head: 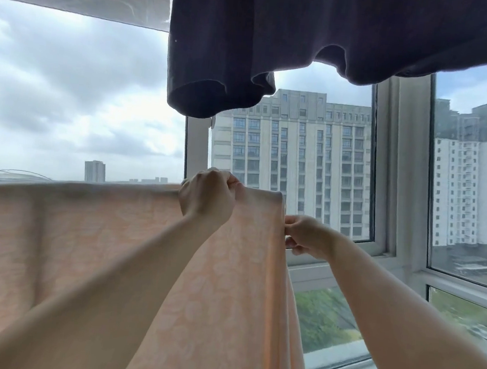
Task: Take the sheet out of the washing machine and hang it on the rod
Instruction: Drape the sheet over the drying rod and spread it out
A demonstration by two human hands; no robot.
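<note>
The sheet [82, 237] — pale peach with a faint floral pattern — hangs spread across the lower left of the view in front of the window [401, 169], its top edge running level from the left edge to a corner near the middle; the rod beneath that edge is hidden by the cloth. Above it a dark garment [310, 33] hangs from overhead. Both bare arms reach up to the sheet's right end. The left hand [208, 194] has its grip clamped on the top edge, fingers curled over the fold. The right hand [305, 235] — lower, just beside the sheet's right side edge — pinches that edge between thumb and fingertips.
</note>
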